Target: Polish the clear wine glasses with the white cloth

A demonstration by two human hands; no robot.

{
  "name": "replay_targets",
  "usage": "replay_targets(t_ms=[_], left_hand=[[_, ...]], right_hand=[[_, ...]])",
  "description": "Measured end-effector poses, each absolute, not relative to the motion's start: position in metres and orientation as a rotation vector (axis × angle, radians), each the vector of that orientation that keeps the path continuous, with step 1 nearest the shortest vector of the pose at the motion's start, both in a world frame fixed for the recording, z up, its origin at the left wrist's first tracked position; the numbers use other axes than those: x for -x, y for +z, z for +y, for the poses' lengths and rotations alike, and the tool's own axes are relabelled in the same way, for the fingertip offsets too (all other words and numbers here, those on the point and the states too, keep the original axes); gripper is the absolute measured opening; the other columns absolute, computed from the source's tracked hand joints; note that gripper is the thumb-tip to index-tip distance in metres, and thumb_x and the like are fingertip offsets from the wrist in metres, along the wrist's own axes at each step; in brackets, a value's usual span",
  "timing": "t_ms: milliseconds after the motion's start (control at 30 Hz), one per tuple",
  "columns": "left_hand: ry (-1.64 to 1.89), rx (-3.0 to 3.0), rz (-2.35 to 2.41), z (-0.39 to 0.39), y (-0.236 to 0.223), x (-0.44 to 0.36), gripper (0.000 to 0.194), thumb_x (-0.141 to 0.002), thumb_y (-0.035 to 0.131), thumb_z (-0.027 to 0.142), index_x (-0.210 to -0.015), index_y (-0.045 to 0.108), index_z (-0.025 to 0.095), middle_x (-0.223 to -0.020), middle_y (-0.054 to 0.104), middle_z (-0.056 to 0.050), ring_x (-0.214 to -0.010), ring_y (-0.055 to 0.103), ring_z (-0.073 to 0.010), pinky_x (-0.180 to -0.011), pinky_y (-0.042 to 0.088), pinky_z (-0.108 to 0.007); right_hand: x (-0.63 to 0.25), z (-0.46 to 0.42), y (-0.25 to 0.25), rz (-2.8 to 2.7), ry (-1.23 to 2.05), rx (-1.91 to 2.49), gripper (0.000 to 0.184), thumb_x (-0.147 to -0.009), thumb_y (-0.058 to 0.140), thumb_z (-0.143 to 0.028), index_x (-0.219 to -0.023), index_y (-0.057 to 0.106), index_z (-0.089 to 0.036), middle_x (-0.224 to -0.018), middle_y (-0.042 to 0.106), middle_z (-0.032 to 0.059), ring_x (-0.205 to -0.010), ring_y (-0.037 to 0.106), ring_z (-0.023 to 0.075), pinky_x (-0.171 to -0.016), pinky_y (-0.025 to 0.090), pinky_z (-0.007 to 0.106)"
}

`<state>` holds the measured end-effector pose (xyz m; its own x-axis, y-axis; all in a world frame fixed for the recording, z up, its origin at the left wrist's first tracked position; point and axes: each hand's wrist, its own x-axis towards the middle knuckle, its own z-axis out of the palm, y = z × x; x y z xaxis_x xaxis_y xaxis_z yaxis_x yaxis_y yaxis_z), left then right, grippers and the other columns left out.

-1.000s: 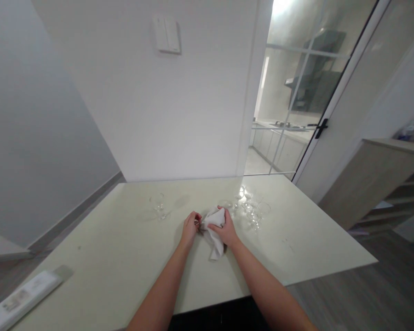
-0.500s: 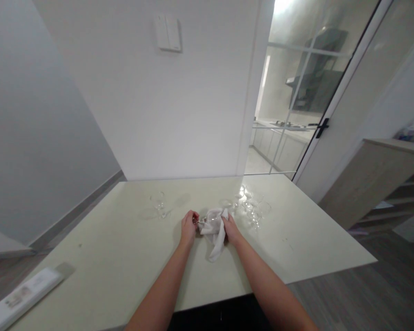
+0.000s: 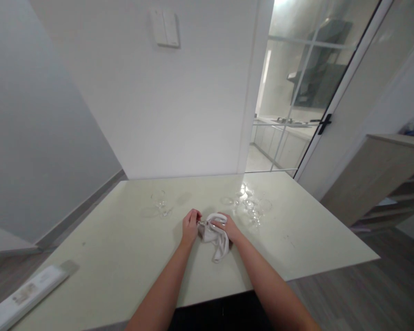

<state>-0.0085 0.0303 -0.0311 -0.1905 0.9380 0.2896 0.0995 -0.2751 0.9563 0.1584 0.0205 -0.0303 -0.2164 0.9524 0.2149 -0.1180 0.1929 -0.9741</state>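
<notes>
"What's lying leftmost?"
"A white box, on the table; next, one clear glass is standing."
"And past that?"
"The left hand is gripping another glass by its stem end; the right hand is holding a pale cloth against it. Further right, more glasses are clustering."

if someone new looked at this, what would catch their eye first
Probably the pale cloth bunched in the right hand near the middle of the table, with the left hand beside it pinching what looks like a clear glass. Next, the shiny cluster of glassware right of the hands, then the lone glass to their left and the long white item at lower left.
</notes>
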Motion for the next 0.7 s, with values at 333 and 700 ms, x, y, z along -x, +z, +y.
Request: replay_targets(t_ms=[333, 700], left_hand=[[1.555, -1.336, 1.267, 0.033, -0.033, 0.010, 0.038, -0.085, 0.044, 0.047, -0.062, 0.055, 0.019, -0.055, 0.049, 0.001, -0.051, 0.045, -0.0122, -0.045, 0.032, -0.023], [1.552, -1.290, 1.229, 0.032, -0.031, 0.007, 0.037, -0.083, 0.045, 0.047, -0.063, 0.054, 0.018, -0.054, 0.048, 0.001, -0.050, 0.043, -0.0112, -0.044, 0.031, -0.022]], right_hand=[[-0.158, 0.022, -0.035, -1.409, 1.287, 0.865, 0.024, -0.062, 0.076, -0.031, -0.080, 0.067, -0.017, -0.071, 0.067, -0.0013, -0.063, 0.056, 0.0131, -0.064, 0.043, 0.025], [-0.163, 0.026, -0.046, -1.309, 1.401, 0.851, 0.053, -0.049, 0.081, -0.023, -0.098, 0.060, -0.019, -0.083, 0.067, -0.0018, -0.074, 0.059, 0.0141, -0.075, 0.047, 0.028]])
